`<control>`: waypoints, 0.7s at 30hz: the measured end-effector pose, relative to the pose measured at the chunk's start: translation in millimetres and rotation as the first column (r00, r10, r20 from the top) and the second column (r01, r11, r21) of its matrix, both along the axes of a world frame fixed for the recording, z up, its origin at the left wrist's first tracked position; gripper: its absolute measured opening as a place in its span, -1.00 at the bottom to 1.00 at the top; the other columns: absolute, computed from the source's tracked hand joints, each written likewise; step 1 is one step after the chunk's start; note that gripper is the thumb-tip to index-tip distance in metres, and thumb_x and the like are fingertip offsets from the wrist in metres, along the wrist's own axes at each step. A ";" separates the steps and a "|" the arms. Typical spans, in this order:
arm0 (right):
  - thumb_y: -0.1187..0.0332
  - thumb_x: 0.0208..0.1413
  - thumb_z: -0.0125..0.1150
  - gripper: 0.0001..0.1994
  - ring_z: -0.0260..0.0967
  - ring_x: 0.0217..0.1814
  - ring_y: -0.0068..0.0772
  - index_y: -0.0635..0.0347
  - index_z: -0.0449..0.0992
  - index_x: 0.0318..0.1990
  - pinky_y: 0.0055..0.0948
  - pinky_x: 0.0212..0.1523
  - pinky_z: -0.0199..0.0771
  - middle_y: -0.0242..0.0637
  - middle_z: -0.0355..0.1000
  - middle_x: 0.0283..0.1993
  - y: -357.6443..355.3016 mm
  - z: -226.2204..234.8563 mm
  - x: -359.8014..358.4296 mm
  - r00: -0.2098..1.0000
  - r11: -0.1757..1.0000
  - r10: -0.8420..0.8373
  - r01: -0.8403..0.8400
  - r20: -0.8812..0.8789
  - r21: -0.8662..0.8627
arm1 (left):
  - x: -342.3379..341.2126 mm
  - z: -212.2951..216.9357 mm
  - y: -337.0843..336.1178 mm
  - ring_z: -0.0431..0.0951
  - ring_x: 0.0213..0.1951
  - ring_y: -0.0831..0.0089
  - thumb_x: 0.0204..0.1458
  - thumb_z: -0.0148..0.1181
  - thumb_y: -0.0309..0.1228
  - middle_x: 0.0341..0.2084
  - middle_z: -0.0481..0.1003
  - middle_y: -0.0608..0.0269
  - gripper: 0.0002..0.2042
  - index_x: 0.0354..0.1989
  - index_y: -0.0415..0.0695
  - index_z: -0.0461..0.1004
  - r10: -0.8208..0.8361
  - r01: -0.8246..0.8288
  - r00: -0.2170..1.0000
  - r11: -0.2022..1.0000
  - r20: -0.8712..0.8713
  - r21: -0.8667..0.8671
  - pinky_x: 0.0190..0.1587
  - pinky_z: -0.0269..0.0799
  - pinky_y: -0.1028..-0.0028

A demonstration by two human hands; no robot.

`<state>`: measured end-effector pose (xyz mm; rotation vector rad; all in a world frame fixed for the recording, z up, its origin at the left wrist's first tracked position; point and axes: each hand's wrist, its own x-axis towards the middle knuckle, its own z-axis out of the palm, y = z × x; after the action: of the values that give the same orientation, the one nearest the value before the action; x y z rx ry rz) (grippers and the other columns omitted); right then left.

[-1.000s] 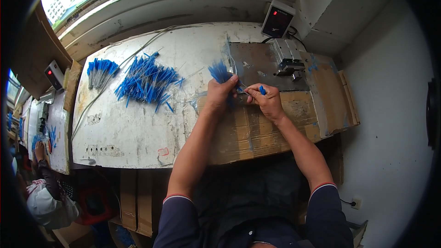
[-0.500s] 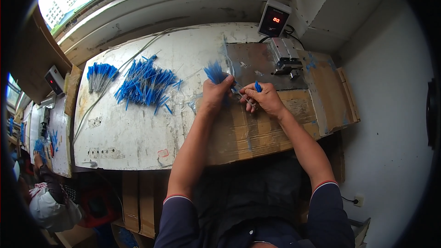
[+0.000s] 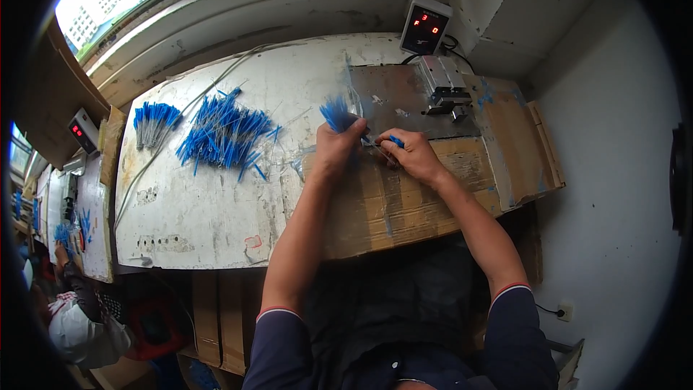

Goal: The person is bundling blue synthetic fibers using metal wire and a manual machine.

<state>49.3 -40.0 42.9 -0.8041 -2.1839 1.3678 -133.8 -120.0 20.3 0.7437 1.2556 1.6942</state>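
Observation:
My left hand (image 3: 337,146) is closed round a bundle of thin blue-tipped sticks (image 3: 335,110), whose blue ends fan out above the fist. Close beside it, my right hand (image 3: 411,154) pinches a blue stick (image 3: 395,141) with thumb and fingers. Its fingertips are nearly against the lower ends of the bundle; whether they touch I cannot tell. A loose heap of the same blue and grey sticks (image 3: 225,133) lies on the white tabletop (image 3: 216,224) to the left. Farther left is a neater bunch of them (image 3: 154,124).
Behind my right hand, a metal clamp-like device (image 3: 444,83) stands on a dark metal plate (image 3: 393,97). A display box with red digits (image 3: 426,27) is behind it. Brown cardboard (image 3: 433,195) covers the near right. A cable (image 3: 195,105) crosses the table. Another person (image 3: 83,325) works at far left.
My right hand has moved slightly left and turned toward the bundle, with the blue piece now lower and flatter. My left hand stays nearly in place. The display's red digits have changed.

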 end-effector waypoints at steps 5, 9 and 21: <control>0.42 0.32 0.17 -0.86 0.52 -0.43 -0.61 0.29 0.60 -0.12 -0.55 -0.39 0.54 -0.29 0.57 -0.42 -8.1 -3.5 -6.7 0.996 0.944 -0.076 0.058 0.042 0.326 | 2.4 -0.7 1.5 0.47 -0.57 0.60 0.16 0.35 -0.37 -0.47 0.58 0.30 -0.85 -0.27 -0.20 0.59 -0.019 0.019 1.000 1.000 -0.023 0.001 -0.50 0.36 0.56; 0.39 0.35 0.12 -0.82 0.54 -0.48 -0.52 0.31 0.57 -0.08 -0.54 -0.42 0.54 -0.28 0.58 -0.42 -14.4 1.1 -11.5 0.986 0.981 -0.167 0.164 -0.018 -0.100 | 4.6 -2.5 1.6 0.46 -0.57 0.60 0.16 0.34 -0.38 -0.47 0.58 0.30 -0.86 -0.27 -0.20 0.60 0.001 0.000 1.000 0.999 -0.009 0.042 -0.50 0.36 0.56; 0.36 0.37 0.09 -0.77 0.62 -0.32 -0.37 0.38 0.52 -0.03 -0.45 -0.30 0.64 -0.16 0.58 -0.19 1.0 16.5 -14.5 0.986 0.815 0.045 -0.129 -0.159 -0.566 | 6.9 0.4 0.5 0.44 -0.55 0.65 0.15 0.36 -0.40 -0.55 0.52 0.39 -0.88 -0.32 -0.19 0.60 -0.040 0.040 0.995 0.999 -0.089 -0.003 -0.48 0.36 0.57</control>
<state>34.9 -39.1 59.5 -0.7794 -1.7187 2.1154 -126.9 -119.5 20.8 0.8466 1.2937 1.6431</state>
